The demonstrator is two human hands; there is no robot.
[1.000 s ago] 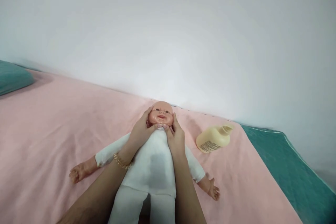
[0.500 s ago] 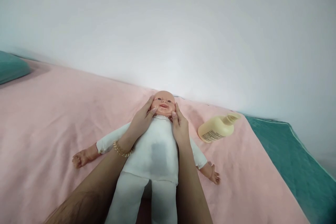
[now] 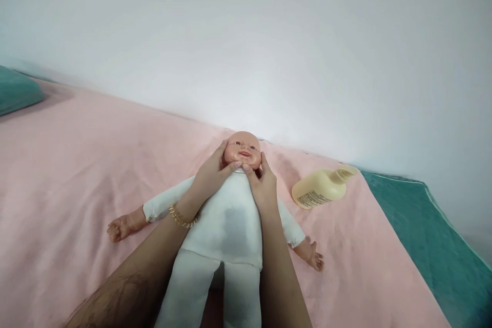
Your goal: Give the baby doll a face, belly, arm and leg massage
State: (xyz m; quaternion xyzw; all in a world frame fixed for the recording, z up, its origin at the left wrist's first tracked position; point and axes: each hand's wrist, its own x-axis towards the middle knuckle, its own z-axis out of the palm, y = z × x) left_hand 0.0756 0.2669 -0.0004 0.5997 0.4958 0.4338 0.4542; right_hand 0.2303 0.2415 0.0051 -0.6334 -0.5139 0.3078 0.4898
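A baby doll (image 3: 238,220) with a white cloth body lies on its back on a pink sheet, its arms spread to both sides. My left hand (image 3: 213,171) cups the left side of the doll's head (image 3: 243,143), with the thumb at its chin. On the other side, my right hand (image 3: 263,182) holds the head by the cheek, its thumb also at the chin. The two thumb tips are close together just under the doll's mouth. A beaded bracelet (image 3: 182,218) circles my left wrist.
A pale yellow pump bottle (image 3: 320,187) stands tilted in view to the right of the doll. The pink sheet (image 3: 88,164) borders a white wall (image 3: 246,41). Green fabric (image 3: 426,236) shows at the right, and a green pillow-like item (image 3: 17,91) at the far left.
Both thumbs have moved inward from the doll's cheeks to its chin, closer to each other. The view has shifted slightly.
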